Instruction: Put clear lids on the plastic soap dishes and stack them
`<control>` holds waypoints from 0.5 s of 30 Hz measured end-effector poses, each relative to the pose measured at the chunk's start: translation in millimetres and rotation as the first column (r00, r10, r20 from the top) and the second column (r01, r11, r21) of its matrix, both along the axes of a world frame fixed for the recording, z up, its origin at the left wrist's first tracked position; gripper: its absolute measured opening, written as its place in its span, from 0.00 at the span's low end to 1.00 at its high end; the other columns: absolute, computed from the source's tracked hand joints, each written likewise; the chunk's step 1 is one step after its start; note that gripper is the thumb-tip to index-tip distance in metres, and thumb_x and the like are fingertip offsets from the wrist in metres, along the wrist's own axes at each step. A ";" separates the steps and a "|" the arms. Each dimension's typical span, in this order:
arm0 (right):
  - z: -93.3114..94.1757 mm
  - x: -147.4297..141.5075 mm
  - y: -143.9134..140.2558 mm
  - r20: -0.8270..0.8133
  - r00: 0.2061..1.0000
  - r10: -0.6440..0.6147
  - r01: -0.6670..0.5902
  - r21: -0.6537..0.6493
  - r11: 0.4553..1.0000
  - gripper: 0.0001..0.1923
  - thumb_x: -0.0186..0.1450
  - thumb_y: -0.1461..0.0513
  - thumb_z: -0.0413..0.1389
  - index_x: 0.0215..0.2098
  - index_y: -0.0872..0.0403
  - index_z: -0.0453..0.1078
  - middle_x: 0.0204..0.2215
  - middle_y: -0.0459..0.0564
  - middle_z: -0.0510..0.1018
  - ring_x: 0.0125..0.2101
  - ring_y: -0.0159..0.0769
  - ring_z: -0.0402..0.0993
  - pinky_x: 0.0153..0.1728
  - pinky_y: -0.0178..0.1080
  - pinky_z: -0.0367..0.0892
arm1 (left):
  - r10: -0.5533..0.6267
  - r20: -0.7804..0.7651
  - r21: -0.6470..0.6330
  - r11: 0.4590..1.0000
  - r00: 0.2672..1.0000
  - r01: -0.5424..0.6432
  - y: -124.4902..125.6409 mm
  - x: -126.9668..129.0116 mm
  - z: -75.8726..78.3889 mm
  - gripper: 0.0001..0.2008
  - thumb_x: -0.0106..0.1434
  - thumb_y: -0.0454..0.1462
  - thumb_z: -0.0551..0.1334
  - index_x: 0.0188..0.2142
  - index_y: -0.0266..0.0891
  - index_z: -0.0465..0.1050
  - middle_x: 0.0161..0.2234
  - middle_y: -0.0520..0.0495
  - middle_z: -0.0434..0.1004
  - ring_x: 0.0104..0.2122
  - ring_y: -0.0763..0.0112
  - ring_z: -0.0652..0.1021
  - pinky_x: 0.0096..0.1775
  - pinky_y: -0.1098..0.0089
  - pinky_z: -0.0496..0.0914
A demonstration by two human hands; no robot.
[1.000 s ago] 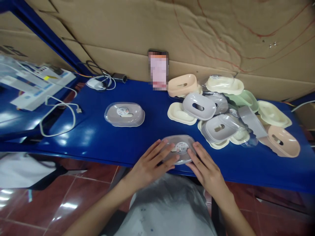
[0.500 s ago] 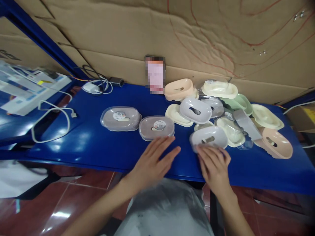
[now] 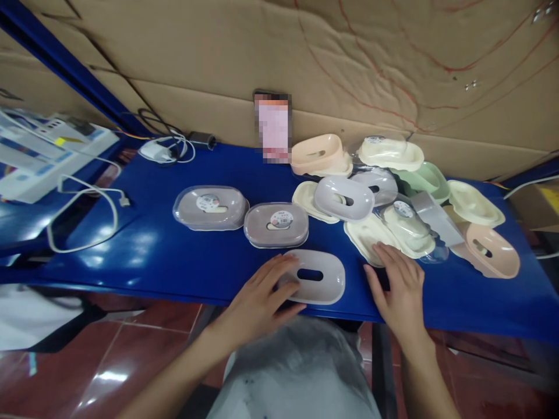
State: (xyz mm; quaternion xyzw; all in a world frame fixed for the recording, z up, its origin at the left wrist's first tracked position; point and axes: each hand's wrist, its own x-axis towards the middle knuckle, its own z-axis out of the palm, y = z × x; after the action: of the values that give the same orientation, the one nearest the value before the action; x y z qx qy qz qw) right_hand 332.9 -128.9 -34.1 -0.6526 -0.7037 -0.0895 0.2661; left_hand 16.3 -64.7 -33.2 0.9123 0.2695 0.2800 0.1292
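Observation:
A grey oval soap dish [image 3: 332, 279] with a central slot lies near the table's front edge. My left hand [image 3: 266, 294] is on its left end, the fingers over the rim. My right hand [image 3: 399, 285] is open, thumb apart from the fingers, with its fingertips at the lower edge of a cream moulded piece [image 3: 369, 235]. Whether they grip that piece is hard to see. Two lidded grey soap dishes with round labels, the left one [image 3: 231, 210] and the right one [image 3: 257, 224], stand side by side behind my left hand.
Several cream, grey, green and peach dish parts, including a peach dish [image 3: 502, 250], are heaped at right. A phone [image 3: 274, 131] leans on the cardboard wall [image 3: 196, 70]. A charger [image 3: 157, 150] and a white cable [image 3: 116, 215] lie at left.
The grey soap dish has moved left and toward me, from my right hand to my left. My right hand has shifted right to the cream piece the dish had covered.

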 end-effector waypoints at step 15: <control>6.9 -16.2 -13.0 -0.125 0.941 0.315 -0.332 -0.155 0.930 0.17 0.75 0.68 0.57 0.60 0.49 0.73 0.56 0.50 0.83 0.58 0.43 0.78 0.68 0.55 0.62 | 0.026 0.272 -0.050 0.999 0.962 -0.013 -1.4 -10.2 -2.9 0.11 0.75 0.40 0.66 0.54 0.39 0.73 0.60 0.37 0.73 0.66 0.53 0.73 0.67 0.48 0.74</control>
State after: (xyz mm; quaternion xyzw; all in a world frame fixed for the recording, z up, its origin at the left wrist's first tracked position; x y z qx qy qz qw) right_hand 316.7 -141.9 -27.3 -0.5521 -0.7928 0.0495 0.2534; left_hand 6.2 -66.1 -36.1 0.8590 0.2648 0.3975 0.1842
